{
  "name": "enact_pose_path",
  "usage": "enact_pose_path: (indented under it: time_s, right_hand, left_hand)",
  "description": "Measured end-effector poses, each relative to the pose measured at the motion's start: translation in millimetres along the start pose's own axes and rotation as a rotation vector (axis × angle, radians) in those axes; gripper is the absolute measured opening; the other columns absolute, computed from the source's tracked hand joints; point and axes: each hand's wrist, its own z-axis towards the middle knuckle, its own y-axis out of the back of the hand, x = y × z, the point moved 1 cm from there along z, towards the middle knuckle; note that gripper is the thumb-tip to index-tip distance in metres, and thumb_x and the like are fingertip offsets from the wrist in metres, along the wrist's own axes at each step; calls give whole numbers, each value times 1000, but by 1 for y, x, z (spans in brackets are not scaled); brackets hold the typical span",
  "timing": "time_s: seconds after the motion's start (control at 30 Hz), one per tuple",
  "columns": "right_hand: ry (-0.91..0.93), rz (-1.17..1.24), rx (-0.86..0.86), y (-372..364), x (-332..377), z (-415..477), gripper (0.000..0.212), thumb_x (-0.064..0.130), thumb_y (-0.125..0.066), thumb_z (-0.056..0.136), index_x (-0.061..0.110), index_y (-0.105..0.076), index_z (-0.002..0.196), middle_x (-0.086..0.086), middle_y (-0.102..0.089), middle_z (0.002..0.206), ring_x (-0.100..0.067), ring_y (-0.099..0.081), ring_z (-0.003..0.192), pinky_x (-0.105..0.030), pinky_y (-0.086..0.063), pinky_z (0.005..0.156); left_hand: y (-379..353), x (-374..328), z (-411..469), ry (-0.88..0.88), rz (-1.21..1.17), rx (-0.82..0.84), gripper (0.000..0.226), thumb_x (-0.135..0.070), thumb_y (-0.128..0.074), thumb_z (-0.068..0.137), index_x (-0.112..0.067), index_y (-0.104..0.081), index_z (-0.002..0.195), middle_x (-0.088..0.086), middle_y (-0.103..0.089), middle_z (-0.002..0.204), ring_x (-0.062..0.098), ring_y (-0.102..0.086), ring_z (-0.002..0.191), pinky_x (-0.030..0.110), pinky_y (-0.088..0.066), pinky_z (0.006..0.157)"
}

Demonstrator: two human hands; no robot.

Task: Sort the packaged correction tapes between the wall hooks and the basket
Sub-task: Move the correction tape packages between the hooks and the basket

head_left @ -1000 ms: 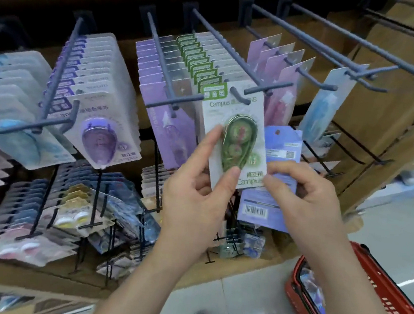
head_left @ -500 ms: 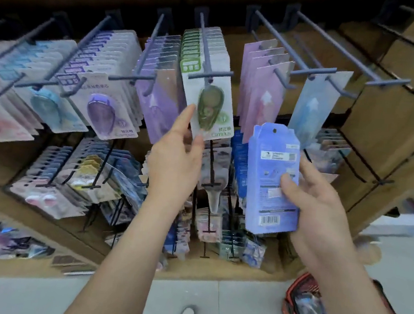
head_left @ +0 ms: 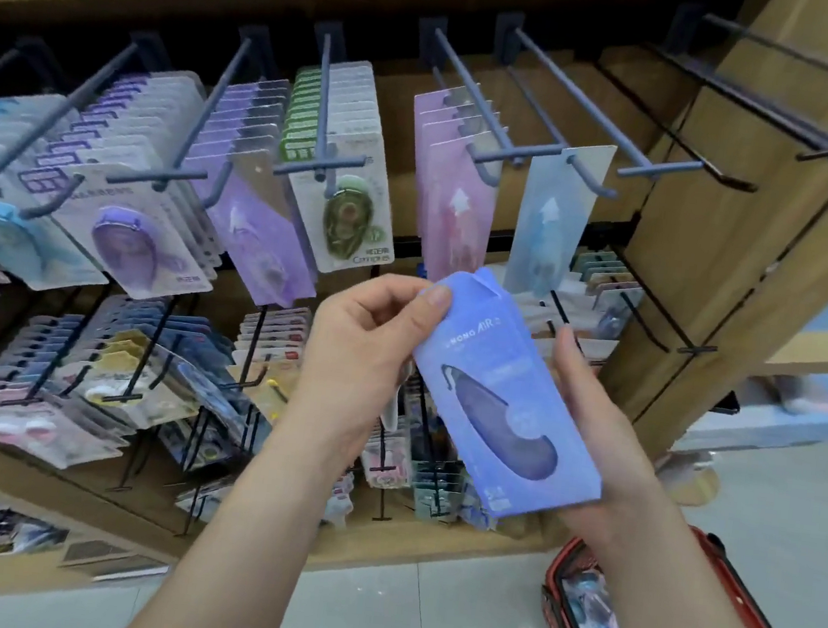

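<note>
Having left the green pack (head_left: 347, 223) hanging on its far hook (head_left: 322, 112), the left hand (head_left: 361, 354) now pinches the top corner of the blue pack (head_left: 501, 391), flipped face-up near, right of centre, and gripped along its right edge by the right hand (head_left: 590, 427), so it is likely next to hang.

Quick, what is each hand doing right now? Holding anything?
Left hand: pinches the top corner of the blue correction tape package.
Right hand: holds the same package, fingers behind its right edge.
</note>
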Motion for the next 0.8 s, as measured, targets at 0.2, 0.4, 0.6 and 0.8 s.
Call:
enact_pose_path:
  time_s: [0.2, 0.4, 0.6, 0.8]
  right_hand:
    - [202, -468, 26, 7, 6, -29, 35, 35, -67, 94, 19, -65, 125, -2, -73, 117, -20, -70, 101, -33, -58, 80]
    - [350, -676, -332, 0, -5, -43, 26, 49, -54, 85, 30, -68, 98, 10, -69, 81, -19, -64, 56, -31, -52, 55]
    - [490, -432, -470, 17, -8, -53, 35, 51, -56, 95, 19, -68, 99, -12, -63, 78, -17, -55, 65, -27, -46, 57]
    - [605, -299, -539, 48, 16, -58, 18, 47, -56, 91, 38, -70, 98, -3, -72, 95, -32, -63, 78, -37, -55, 59]
  left_hand:
    - [7, 10, 12, -54, 160, -32, 15, -23, -75, 82, -28, -75, 68, -3, -65, 70, 15, -52, 67, 31, -42, 63]
    - [-11, 15, 15, 42, 15, 163, 14, -19, -71, 88, -25, -73, 75, -4, -64, 69, 12, -54, 60, 24, -45, 57]
    - [-43, 19, 6, 76, 24, 380, 38, -13, -75, 81, -20, -65, 117, -6, -75, 98, 11, -69, 88, 30, -59, 72]
    - [-97, 14, 8, -92, 112, 432, 28, -6, -67, 91, -29, -67, 107, -8, -73, 101, 10, -68, 96, 24, -55, 84]
